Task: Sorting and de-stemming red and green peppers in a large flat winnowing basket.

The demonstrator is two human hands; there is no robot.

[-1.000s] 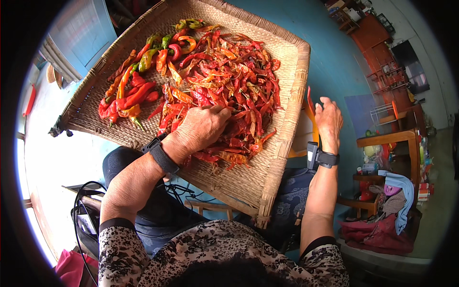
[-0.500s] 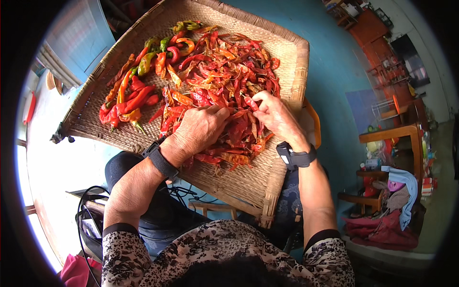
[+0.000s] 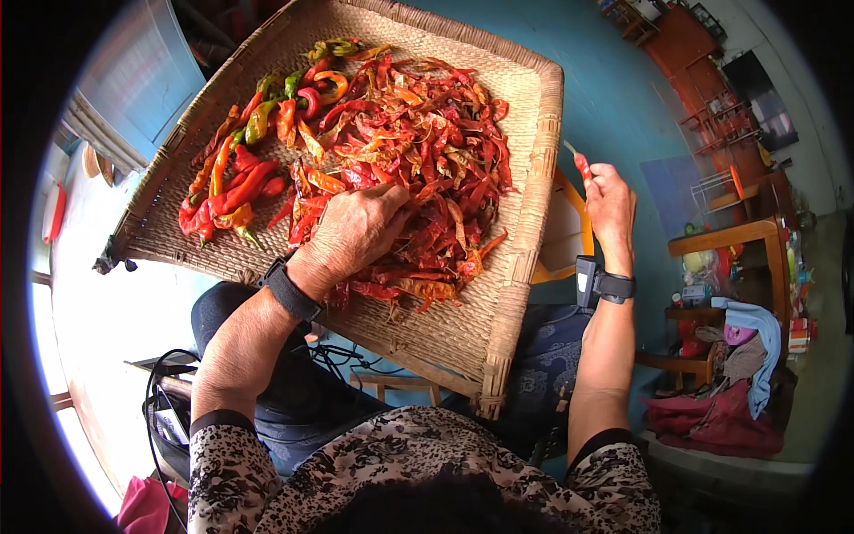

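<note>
A woven tray (image 3: 511, 267) lies tilted across my lap, bearing a heap of dried red chili peppers (image 3: 445, 147). Fresher red, orange and green chili peppers (image 3: 240, 191) are grouped on its left side. My left hand (image 3: 360, 227) rests on the near part of the heap with fingers bent; the fingertips are hidden, and what they grip cannot be made out. Beyond the tray's right rim, my right hand (image 3: 612, 209) is raised and closed, pinching a single red chili pepper (image 3: 583, 166) whose pale stem points up and away.
A yellow-edged container (image 3: 565, 236) shows below the tray's right rim. At the right stands a wooden chair (image 3: 734, 245) piled with clothes (image 3: 752, 356). Black cables (image 3: 342, 356) hang below the tray's near edge. A pink cloth (image 3: 151, 507) lies at the lower left.
My right hand has left the heap and moved right, past the tray's rim, carrying a red chili pepper. My left hand stays on the heap, shifted slightly left; the tray also appears shifted slightly left.
</note>
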